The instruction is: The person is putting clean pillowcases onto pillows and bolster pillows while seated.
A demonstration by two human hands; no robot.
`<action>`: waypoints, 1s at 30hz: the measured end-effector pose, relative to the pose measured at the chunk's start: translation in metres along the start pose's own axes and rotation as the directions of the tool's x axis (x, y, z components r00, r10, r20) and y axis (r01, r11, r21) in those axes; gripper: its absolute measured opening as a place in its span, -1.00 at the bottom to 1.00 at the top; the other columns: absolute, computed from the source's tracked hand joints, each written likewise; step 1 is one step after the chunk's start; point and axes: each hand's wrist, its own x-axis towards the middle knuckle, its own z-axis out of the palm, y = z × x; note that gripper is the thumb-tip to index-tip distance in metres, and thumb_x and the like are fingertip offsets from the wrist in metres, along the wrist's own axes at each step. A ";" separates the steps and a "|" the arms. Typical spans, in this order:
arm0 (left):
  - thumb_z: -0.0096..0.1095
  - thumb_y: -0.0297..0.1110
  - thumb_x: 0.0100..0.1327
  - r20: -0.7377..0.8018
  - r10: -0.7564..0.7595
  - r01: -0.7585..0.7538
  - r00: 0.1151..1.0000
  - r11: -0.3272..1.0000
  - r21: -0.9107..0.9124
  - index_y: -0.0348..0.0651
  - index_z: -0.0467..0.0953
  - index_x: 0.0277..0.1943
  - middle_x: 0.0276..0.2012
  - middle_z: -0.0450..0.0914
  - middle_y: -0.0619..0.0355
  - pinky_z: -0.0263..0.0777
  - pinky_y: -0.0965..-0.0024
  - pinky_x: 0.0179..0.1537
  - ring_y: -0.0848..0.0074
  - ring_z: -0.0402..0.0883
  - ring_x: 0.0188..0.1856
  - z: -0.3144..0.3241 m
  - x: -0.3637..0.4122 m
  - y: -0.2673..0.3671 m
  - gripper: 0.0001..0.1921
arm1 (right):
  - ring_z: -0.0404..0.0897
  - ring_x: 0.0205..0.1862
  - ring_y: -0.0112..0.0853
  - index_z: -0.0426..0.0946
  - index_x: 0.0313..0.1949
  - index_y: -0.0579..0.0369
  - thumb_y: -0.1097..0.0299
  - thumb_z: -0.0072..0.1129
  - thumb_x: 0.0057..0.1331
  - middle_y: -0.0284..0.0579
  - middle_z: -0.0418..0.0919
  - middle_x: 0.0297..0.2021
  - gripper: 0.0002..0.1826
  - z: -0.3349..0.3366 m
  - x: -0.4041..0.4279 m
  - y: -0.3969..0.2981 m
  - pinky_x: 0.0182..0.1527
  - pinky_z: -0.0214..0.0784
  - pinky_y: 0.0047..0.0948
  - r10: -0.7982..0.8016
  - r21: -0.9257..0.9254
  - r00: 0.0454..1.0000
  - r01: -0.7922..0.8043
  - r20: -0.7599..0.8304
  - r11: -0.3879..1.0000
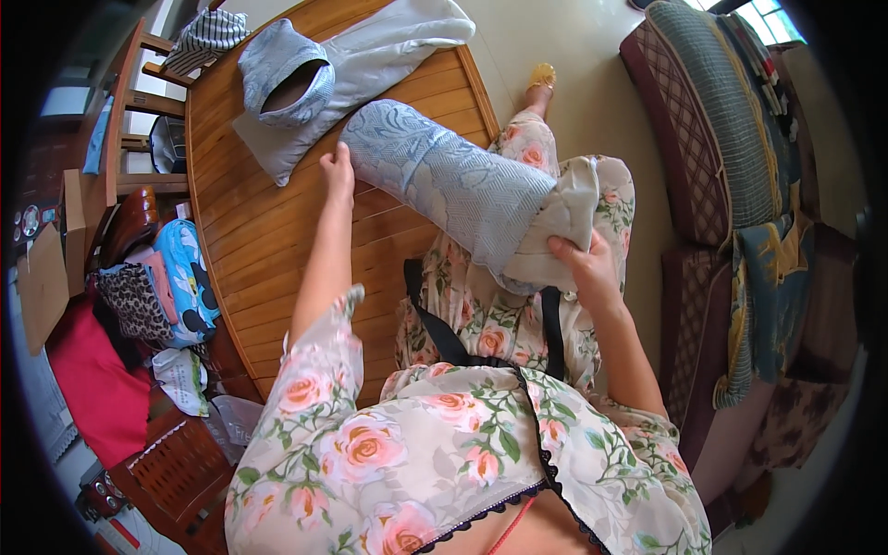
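A long bolster in a blue patterned fabric cover (pixel 444 163) lies slantwise over the table edge and my lap. My left hand (pixel 338 173) grips the cover's far left end, the thumb pointing up and the other fingers partly hidden. At the near right end a pale, wrinkled inner cushion (pixel 565 201) sticks out of the cover. My right hand (pixel 590 267) holds this pale end, thumb on top. Beyond my left hand, a second piece of blue patterned fabric (pixel 284 52) with a dark open mouth rests on a pale satin cushion (pixel 395 41).
Both cushions are over a slatted wooden table (pixel 270 257). Folded clothes and cloths (pixel 184 284) are heaped on the left near a wooden chair (pixel 173 458). A cardboard box (pixel 45 284) stands farther left. On the right is a sofa (pixel 701 139) with draped covers.
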 end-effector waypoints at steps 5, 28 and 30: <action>0.04 -0.06 0.27 0.343 -0.202 0.285 0.917 0.935 -0.212 -0.37 0.46 -0.07 -0.12 0.54 0.02 0.26 0.36 0.05 0.37 0.46 -0.04 0.024 0.018 0.043 -0.55 | 0.47 -0.24 -0.53 0.45 -0.11 0.18 0.46 0.20 0.13 -0.27 0.53 -0.26 -0.69 -0.014 -0.004 0.014 -0.16 0.33 -0.50 0.039 0.089 0.997 -0.033 -0.066 0.995; 0.09 -0.46 0.06 0.559 -0.162 -0.008 0.813 0.957 0.289 -0.22 0.50 -0.54 -0.63 0.45 0.31 0.18 0.61 -0.60 0.71 0.33 -0.61 -0.042 -0.035 -0.014 -0.89 | 0.52 -0.23 -0.48 0.45 -0.12 0.22 0.51 0.29 -0.02 -0.23 0.55 -0.27 -0.59 -0.093 -0.041 -0.041 -0.12 0.36 -0.49 0.140 0.149 0.990 -0.135 -0.021 0.980; 0.08 -0.47 0.06 0.558 -0.191 0.010 0.807 0.950 0.312 -0.21 0.50 -0.55 -0.64 0.44 0.31 0.17 0.61 -0.61 0.71 0.33 -0.62 -0.033 -0.037 -0.003 -0.88 | 0.51 -0.22 -0.48 0.45 -0.11 0.22 0.51 0.30 -0.02 -0.24 0.56 -0.28 -0.57 -0.112 -0.045 -0.023 -0.12 0.35 -0.49 0.145 0.004 0.989 -0.145 -0.026 0.989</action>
